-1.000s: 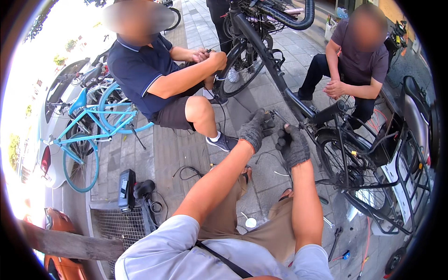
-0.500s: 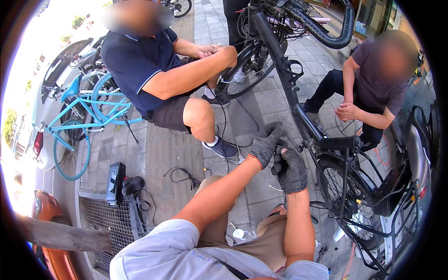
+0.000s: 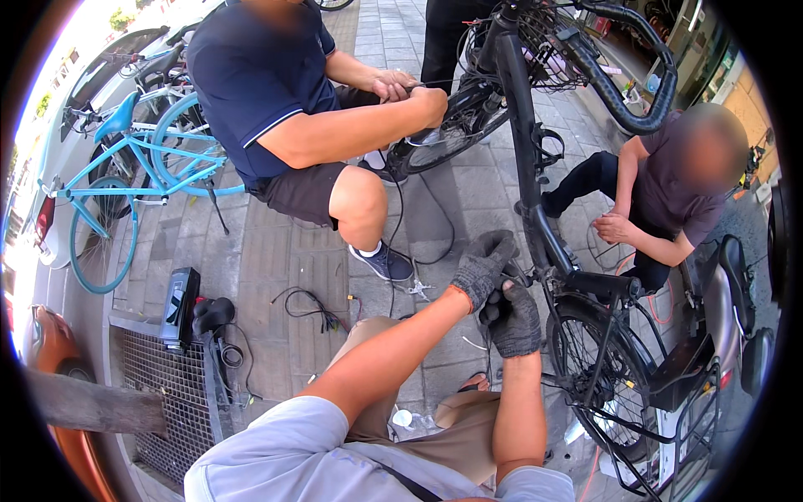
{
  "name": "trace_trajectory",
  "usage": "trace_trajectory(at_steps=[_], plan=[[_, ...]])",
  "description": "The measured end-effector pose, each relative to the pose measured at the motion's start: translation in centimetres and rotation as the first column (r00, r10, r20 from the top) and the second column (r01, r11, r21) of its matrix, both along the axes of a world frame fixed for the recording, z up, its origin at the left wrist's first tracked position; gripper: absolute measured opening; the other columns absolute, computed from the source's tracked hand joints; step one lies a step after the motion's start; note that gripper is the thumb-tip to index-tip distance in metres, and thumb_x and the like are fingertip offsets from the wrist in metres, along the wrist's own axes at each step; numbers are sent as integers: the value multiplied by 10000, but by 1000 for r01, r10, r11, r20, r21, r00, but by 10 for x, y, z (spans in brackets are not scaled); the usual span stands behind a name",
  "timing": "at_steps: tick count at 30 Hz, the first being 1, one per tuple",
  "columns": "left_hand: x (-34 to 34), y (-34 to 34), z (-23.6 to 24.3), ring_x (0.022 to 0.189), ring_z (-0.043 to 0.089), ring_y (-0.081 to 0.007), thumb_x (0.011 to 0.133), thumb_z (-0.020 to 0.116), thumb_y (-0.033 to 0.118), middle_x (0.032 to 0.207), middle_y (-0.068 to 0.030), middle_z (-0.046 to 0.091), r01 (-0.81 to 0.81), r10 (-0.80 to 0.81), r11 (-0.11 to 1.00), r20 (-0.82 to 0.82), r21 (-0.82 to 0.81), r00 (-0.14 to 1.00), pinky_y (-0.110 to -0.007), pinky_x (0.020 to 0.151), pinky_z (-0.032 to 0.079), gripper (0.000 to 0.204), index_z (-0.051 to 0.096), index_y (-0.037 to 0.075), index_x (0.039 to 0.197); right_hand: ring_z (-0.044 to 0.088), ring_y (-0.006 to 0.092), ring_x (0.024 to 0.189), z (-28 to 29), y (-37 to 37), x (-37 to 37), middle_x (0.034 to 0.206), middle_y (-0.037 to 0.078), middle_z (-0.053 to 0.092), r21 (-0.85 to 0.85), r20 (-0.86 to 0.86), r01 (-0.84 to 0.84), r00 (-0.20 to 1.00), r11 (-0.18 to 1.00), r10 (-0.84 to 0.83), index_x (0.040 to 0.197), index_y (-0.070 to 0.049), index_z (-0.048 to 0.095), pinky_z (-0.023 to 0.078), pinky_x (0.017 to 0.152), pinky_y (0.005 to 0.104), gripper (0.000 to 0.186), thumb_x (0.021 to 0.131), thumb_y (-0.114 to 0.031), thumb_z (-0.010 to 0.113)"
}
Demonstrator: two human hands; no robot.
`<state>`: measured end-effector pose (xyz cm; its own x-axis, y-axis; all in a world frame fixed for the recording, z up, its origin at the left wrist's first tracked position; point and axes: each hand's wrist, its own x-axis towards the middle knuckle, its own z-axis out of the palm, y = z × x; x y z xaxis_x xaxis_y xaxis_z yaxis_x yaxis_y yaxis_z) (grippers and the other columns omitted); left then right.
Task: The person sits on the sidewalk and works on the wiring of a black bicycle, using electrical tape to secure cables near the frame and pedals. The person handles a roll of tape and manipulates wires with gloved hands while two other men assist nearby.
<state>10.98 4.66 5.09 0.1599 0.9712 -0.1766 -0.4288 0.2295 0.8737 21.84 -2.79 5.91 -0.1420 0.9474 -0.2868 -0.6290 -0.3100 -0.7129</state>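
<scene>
My left hand (image 3: 485, 268), in a grey knit work glove, is closed with its fingers curled downward just left of the bicycle's bottom bracket. Right below it, my right hand (image 3: 514, 320) wears a darker, soiled glove and is closed too, thumb uppermost. Something small and dark seems to pass between the two hands, but the gloves mostly hide it. Beside them stands a black bicycle (image 3: 520, 125), its frame slanting across the view and its rear wheel (image 3: 598, 368) at the lower right. A thin white strip (image 3: 474, 344) shows under my right hand.
A person in navy (image 3: 251, 100) sits at upper left, hands near a bicycle wheel; another person (image 3: 669, 192) crouches at right. Dark cables (image 3: 314, 308) lie on the paving. A black battery case (image 3: 179, 309) and a saddle (image 3: 213, 315) rest by a metal grate (image 3: 163, 376).
The view has shifted, so the surroundings sit further left. My hands stay close together by the bicycle, with the fingers slightly repositioned. The navy-clad person's hands now show more clearly.
</scene>
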Motion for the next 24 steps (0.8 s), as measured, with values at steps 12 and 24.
trace_trajectory(at_steps=[12, 24], plan=[[-6, -8, 20, 824, 678, -190, 995, 654, 369, 1143, -99, 655, 62, -59, 994, 28, -88, 998, -327, 696, 563, 527, 542, 24, 1377, 553, 174, 568, 0, 0, -1, 739, 5, 623, -22, -4, 18, 1000, 1000, -18, 1220, -148, 642, 442, 557, 336, 340, 900, -257, 678], [-1, -6, 12, 827, 673, -183, 1007, 642, 315, 1155, -100, 678, 71, -68, 997, 51, -43, 996, -316, 705, 561, 486, 545, 40, 1396, 551, 172, 569, 3, -1, 0, 731, -5, 613, -20, 11, 26, 1000, 999, -26, 1123, -155, 656, 432, 549, 335, 263, 890, -272, 687]])
